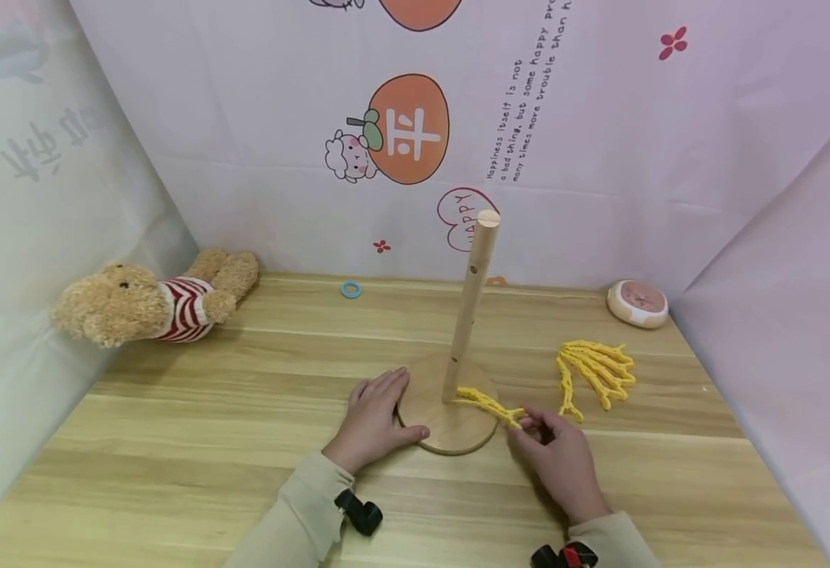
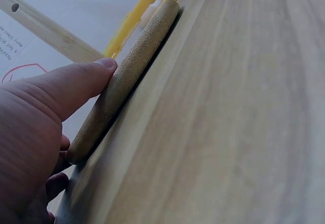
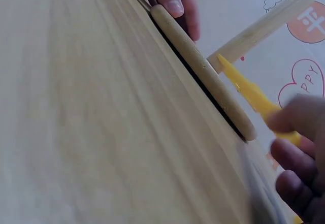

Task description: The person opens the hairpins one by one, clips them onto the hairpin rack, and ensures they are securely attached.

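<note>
A wooden stand has a round base and an upright post with several small holes. My left hand holds the left edge of the base, its thumb on the front rim and its fingers spread along the side. Between thumb and fingers, my right hand pinches the forked end of a yellow branch-shaped piece. That piece slants over the base, its other end at the foot of the post; whether it sits in a hole cannot be told. Several similar yellow branches lie right of the stand.
A blue ring lies near the back wall. On the left, a teddy bear in a striped top lies on its side. A round pink-topped object sits at the back right corner. Printed cloth walls enclose the wooden table.
</note>
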The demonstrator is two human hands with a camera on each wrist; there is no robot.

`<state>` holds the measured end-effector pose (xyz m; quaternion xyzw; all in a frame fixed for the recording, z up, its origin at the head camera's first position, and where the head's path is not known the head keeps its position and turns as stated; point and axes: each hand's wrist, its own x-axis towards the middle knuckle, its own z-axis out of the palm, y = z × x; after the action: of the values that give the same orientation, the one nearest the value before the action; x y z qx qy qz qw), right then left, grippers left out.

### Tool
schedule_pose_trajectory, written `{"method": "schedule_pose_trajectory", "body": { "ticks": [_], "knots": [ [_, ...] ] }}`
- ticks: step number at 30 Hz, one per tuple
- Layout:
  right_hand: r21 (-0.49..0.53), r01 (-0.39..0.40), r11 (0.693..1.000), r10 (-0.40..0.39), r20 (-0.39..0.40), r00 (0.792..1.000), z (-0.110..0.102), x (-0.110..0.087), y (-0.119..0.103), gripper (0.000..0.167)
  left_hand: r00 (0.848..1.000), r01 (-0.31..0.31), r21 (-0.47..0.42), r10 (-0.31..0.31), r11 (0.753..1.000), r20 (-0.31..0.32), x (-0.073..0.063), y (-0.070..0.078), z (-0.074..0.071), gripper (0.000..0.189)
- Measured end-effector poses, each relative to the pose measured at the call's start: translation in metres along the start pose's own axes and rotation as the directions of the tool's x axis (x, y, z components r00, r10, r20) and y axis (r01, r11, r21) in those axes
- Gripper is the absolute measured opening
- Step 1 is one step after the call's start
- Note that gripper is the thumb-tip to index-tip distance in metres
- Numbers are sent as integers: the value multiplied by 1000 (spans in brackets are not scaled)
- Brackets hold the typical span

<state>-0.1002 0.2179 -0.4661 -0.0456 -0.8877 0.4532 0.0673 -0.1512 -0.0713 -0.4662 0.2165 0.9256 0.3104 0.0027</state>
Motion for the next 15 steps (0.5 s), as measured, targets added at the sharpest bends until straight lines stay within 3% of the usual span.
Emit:
{"method": "schedule_pose_trajectory", "body": {
  "ticks": [7, 11, 15],
  "knots": [
    [-12, 82, 997, -81, 3, 997, 5, 3, 1, 38, 1000, 18, 9, -18, 1000, 5, 0, -1, 0, 93],
    [-14, 57, 998, -57, -27, 998, 3, 4, 3, 35, 1000, 17, 3, -17, 1000, 8, 0, -1, 0, 93],
    [-4, 34, 999, -34, -1, 999, -3, 3, 4, 28, 1000, 3, -1, -3, 1000, 3, 0, -1, 0, 93]
  ]
}}
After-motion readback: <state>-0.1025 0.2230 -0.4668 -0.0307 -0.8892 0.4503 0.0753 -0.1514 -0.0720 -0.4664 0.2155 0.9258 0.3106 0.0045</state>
